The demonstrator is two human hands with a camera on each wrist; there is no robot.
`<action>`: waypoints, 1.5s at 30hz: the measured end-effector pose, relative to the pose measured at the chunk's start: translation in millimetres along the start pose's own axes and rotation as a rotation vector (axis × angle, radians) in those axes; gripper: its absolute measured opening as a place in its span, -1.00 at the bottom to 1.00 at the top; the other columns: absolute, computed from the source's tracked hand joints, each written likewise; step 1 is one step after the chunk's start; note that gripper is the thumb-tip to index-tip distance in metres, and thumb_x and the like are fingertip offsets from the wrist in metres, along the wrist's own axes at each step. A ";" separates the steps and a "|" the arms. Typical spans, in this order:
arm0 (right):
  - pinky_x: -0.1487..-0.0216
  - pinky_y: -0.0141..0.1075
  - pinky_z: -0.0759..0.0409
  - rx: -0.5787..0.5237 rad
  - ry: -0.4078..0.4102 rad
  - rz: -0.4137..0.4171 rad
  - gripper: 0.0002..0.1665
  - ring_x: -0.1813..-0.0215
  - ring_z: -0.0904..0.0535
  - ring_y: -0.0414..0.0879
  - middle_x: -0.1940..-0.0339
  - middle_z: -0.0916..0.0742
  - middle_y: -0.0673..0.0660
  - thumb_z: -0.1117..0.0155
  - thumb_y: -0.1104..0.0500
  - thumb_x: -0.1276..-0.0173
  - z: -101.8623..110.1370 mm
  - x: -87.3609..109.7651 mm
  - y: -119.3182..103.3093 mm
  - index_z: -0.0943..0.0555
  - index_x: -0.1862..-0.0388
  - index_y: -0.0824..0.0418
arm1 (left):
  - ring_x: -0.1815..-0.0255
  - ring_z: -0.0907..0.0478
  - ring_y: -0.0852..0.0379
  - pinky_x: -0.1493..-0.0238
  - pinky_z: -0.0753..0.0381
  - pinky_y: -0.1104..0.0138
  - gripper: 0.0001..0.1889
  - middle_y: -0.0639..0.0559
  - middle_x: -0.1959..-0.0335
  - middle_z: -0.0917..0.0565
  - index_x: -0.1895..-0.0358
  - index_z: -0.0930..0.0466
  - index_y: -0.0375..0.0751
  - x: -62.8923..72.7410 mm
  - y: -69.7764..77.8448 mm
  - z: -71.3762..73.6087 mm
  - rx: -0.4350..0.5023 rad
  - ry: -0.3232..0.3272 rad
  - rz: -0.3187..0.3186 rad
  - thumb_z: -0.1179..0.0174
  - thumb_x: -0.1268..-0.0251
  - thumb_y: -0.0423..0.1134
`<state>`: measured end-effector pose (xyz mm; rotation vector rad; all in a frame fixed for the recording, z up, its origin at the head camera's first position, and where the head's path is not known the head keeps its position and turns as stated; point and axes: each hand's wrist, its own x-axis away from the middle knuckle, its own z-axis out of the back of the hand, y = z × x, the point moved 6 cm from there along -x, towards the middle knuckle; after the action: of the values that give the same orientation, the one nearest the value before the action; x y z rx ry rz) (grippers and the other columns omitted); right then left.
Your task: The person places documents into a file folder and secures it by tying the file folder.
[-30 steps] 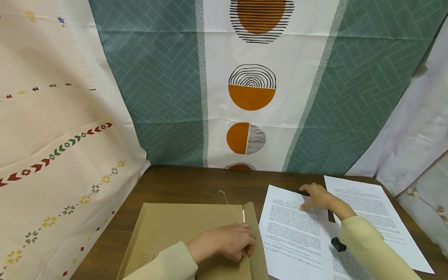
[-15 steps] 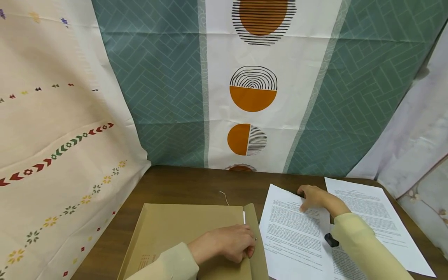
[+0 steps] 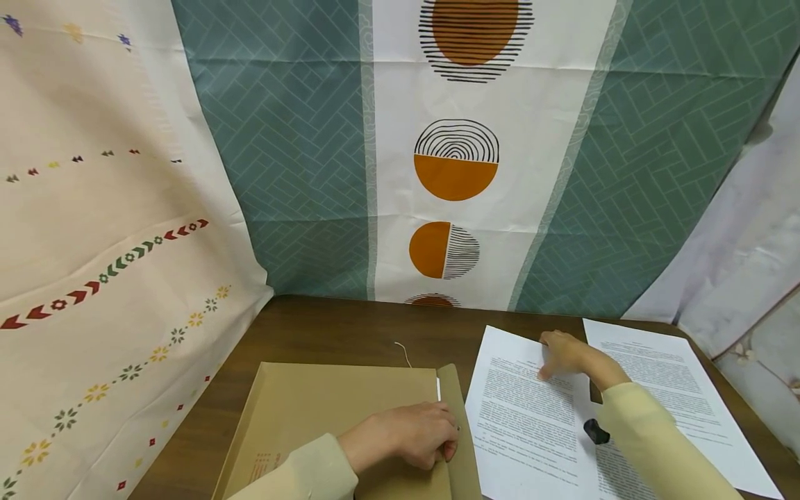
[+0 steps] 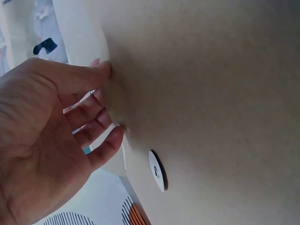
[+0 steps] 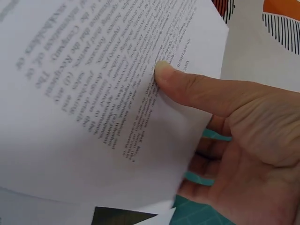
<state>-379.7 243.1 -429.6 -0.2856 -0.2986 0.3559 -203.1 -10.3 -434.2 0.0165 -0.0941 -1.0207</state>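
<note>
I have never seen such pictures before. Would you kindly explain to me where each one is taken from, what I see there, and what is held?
There is no machine: these are a person's two bare hands. The wide picture comes from a camera worn on the head, looking forward and down. The two close pictures come from cameras worn on the wrists, each showing one hand. On the brown table lie a flat cardboard folder and, to its right, printed pages. The left hand grips the edge of the folder's flap. The right hand holds the nearer page near its top, thumb on the print and fingers at the edge; another page lies beyond it, farther right. Behind hangs a patterned cloth.
</note>
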 end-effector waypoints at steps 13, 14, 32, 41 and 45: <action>0.34 -0.19 -0.40 -0.115 0.119 0.192 -0.76 0.36 -0.37 -0.08 0.45 -0.52 0.02 -0.51 0.20 -0.27 10.9 9.4 8.1 -0.57 0.37 0.22 | 0.20 -0.36 0.40 0.13 -0.26 0.64 -0.78 0.43 0.44 -0.46 0.43 -0.70 0.19 -2.1 2.4 -3.4 -0.015 -0.003 -0.015 -0.43 -0.09 -0.34; 0.36 -0.23 -0.35 -0.124 0.122 0.207 -0.75 0.38 -0.34 -0.10 0.48 -0.47 -0.01 -0.49 0.20 -0.29 13.9 11.4 7.2 -0.55 0.40 0.20 | 0.20 -0.36 0.40 0.14 -0.26 0.64 -0.77 0.43 0.43 -0.47 0.42 -0.69 0.19 -2.1 2.1 -3.8 -0.013 -0.003 -0.010 -0.43 -0.09 -0.34; 0.41 -0.29 -0.58 -0.255 0.048 0.280 -0.81 0.43 -0.56 -0.23 0.35 -0.73 0.02 -0.33 0.20 -0.46 66.3 62.0 14.4 -0.76 0.14 0.31 | 0.21 -0.35 0.41 0.15 -0.25 0.64 -0.76 0.44 0.41 -0.48 0.40 -0.68 0.20 1.8 0.5 -2.6 -0.025 0.010 -0.009 -0.44 -0.07 -0.33; 0.51 -0.36 -0.38 -0.295 0.090 0.203 -0.76 0.49 -0.41 -0.30 0.49 -0.57 -0.06 -0.32 0.13 -0.48 82.6 81.9 30.1 -0.67 0.37 0.23 | 0.19 -0.37 0.41 0.12 -0.25 0.67 -0.78 0.42 0.41 -0.45 0.40 -0.68 0.18 3.1 -1.9 -2.3 -0.008 0.015 -0.020 -0.42 -0.08 -0.33; 0.53 -0.34 -0.46 -0.316 0.108 0.162 -0.77 0.51 -0.48 -0.28 0.46 -0.64 -0.06 -0.31 0.12 -0.49 86.7 92.3 38.9 -0.72 0.26 0.28 | 0.21 -0.36 0.41 0.12 -0.24 0.67 -0.78 0.42 0.41 -0.45 0.39 -0.68 0.18 4.3 -1.7 -1.6 0.002 0.020 -0.027 -0.41 -0.07 -0.33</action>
<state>-337.6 332.2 -341.0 -0.6398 -0.2247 0.4514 -202.2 -14.9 -435.5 0.0300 -0.0766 -1.0469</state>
